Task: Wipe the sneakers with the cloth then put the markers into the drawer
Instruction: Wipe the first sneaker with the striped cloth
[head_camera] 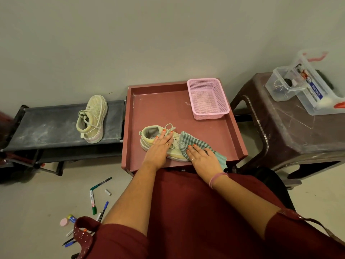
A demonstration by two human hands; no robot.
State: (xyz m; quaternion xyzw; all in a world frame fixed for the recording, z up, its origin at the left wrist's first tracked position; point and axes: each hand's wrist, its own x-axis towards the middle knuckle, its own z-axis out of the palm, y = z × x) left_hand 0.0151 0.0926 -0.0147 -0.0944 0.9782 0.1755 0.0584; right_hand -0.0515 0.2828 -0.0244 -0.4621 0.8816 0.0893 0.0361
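Note:
A pale yellow sneaker lies on its side on the red tray-top table. My left hand rests flat on its middle, fingers straight over the laces. My right hand presses a green striped cloth onto the sneaker's toe end, fingers spread. A second dusty sneaker lies on the dark low rack to the left. Several markers and pens are scattered on the floor at lower left. No drawer is visible.
An empty pink mesh basket stands at the tray's back right corner. A brown plastic stool on the right carries clear plastic boxes. A small pink round item lies among the pens.

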